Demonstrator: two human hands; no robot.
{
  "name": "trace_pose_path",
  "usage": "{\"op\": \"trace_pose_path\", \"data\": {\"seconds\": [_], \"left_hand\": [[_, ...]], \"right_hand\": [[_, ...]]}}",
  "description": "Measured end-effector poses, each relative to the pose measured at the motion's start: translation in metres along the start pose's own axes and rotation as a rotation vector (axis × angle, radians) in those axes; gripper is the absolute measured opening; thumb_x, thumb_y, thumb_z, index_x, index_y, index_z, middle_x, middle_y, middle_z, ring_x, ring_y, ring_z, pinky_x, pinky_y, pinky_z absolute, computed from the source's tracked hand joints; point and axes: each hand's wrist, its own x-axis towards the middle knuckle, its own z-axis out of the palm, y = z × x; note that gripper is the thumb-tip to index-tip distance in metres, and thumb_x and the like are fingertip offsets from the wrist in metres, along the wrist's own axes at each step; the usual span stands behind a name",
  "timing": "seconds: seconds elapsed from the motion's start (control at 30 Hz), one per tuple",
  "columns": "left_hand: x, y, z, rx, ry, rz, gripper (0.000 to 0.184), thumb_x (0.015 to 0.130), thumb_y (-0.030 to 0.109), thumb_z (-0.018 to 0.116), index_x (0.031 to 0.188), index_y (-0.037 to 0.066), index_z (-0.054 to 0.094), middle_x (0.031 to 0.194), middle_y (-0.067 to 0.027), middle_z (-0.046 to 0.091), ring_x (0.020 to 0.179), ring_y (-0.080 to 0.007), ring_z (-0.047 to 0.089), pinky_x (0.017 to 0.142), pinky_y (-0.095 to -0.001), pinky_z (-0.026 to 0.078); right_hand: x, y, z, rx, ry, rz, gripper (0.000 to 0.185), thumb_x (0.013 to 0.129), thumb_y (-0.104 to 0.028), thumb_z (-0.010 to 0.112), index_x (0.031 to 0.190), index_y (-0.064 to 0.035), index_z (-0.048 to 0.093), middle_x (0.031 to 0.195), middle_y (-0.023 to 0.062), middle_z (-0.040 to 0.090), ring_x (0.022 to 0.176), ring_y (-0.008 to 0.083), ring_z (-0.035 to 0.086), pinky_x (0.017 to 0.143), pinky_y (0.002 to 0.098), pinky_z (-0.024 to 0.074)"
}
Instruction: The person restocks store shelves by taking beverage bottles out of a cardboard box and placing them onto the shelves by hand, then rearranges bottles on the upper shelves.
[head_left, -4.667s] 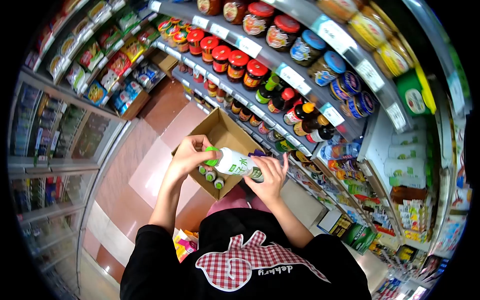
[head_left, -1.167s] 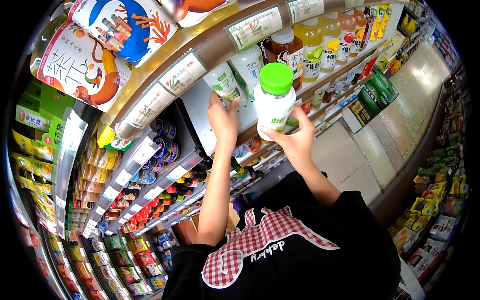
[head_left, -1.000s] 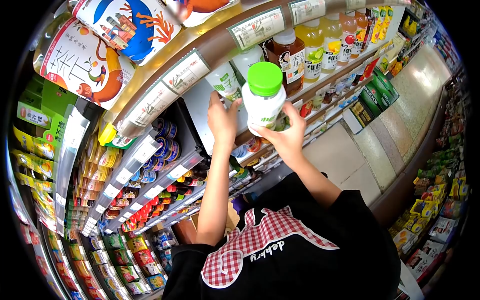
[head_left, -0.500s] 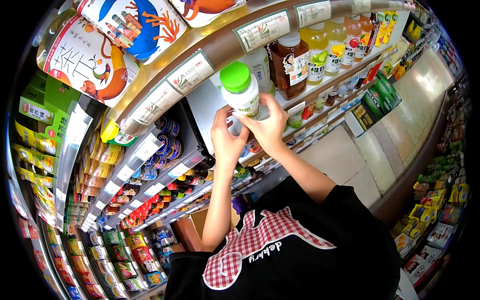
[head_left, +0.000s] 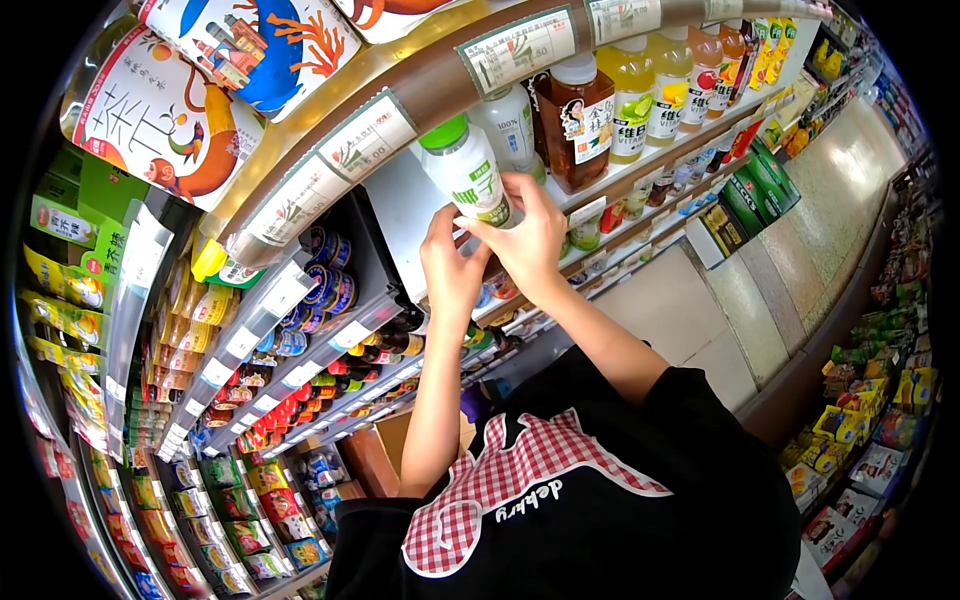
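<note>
A white bottle with a green cap (head_left: 467,175) stands upright at the front of the white shelf (head_left: 400,215), its cap partly under the price-tag rail. My right hand (head_left: 525,235) has its fingers round the bottle's lower right side. At the bottle's lower left is my left hand (head_left: 455,265), fingers curved against its base. Both thumbs nearly meet in front of it. Just behind and to the right stands another white bottle (head_left: 511,125), and beside that a brown drink bottle (head_left: 580,120).
Yellow and orange drink bottles (head_left: 628,90) line the shelf to the right. Large illustrated bottles (head_left: 165,120) are on the shelf above, at the upper left. Jars and packets fill the lower left racks. A cardboard box (head_left: 390,440) is below my left forearm. Green cartons (head_left: 757,185) stand near the aisle floor.
The green-capped bottle has gone from in front of the shelf to the shelf's front left. My right hand moved left with it, and my left hand came to its base.
</note>
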Motion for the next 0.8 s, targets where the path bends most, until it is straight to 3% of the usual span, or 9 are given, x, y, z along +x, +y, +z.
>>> {"op": "trace_pose_path", "data": {"seconds": [0.07, 0.2, 0.23, 0.33, 0.8], "left_hand": [[0.0, 0.005, -0.002, -0.011, -0.029, -0.019, 0.043, 0.078, -0.003, 0.075, 0.118, -0.005, 0.06, 0.107, -0.0161, 0.071, 0.099, -0.0252, 0.07, 0.088, -0.0408, 0.06], [0.001, 0.004, -0.001, -0.121, -0.041, -0.037, 0.046, 0.074, -0.003, 0.081, 0.116, -0.005, 0.06, 0.108, -0.0197, 0.069, 0.1, -0.0325, 0.07, 0.086, -0.0404, 0.059], [0.001, 0.004, 0.0, -0.129, -0.042, -0.044, 0.045, 0.076, 0.0, 0.081, 0.116, -0.005, 0.06, 0.109, -0.0195, 0.069, 0.101, -0.0316, 0.07, 0.087, -0.0403, 0.059], [0.001, 0.009, -0.001, -0.12, -0.045, -0.054, 0.045, 0.077, 0.001, 0.082, 0.115, -0.005, 0.06, 0.11, -0.0195, 0.069, 0.101, -0.0313, 0.07, 0.087, -0.0405, 0.059], [0.001, 0.004, -0.007, -0.165, -0.099, -0.052, 0.04, 0.078, -0.007, 0.075, 0.112, -0.006, 0.055, 0.11, -0.0178, 0.065, 0.105, -0.0311, 0.068, 0.087, -0.0411, 0.06]], "right_hand": [[0.003, 0.004, -0.005, 0.022, -0.034, -0.023, 0.061, 0.059, -0.03, 0.093, 0.108, -0.0071, 0.064, 0.095, 0.0109, 0.07, 0.088, 0.0327, 0.067, 0.076, 0.0437, 0.0533], [0.019, 0.018, -0.029, 0.194, -0.345, 0.039, 0.061, 0.068, -0.014, 0.088, 0.121, -0.0003, 0.062, 0.109, 0.0167, 0.071, 0.099, 0.0316, 0.071, 0.085, 0.0397, 0.0578], [0.023, 0.015, -0.037, 0.191, -0.411, 0.066, 0.062, 0.071, -0.005, 0.083, 0.128, 0.0003, 0.059, 0.116, 0.0188, 0.069, 0.103, 0.0305, 0.071, 0.09, 0.0385, 0.0584], [0.023, 0.016, -0.043, 0.253, -0.464, 0.145, 0.061, 0.071, -0.002, 0.082, 0.128, -0.0013, 0.059, 0.117, 0.019, 0.069, 0.103, 0.0303, 0.071, 0.09, 0.0392, 0.0584], [0.011, 0.011, -0.028, 0.075, -0.333, 0.033, 0.054, 0.067, -0.01, 0.085, 0.115, -0.0023, 0.06, 0.104, 0.0177, 0.069, 0.095, 0.0355, 0.069, 0.079, 0.0417, 0.0557]]}}
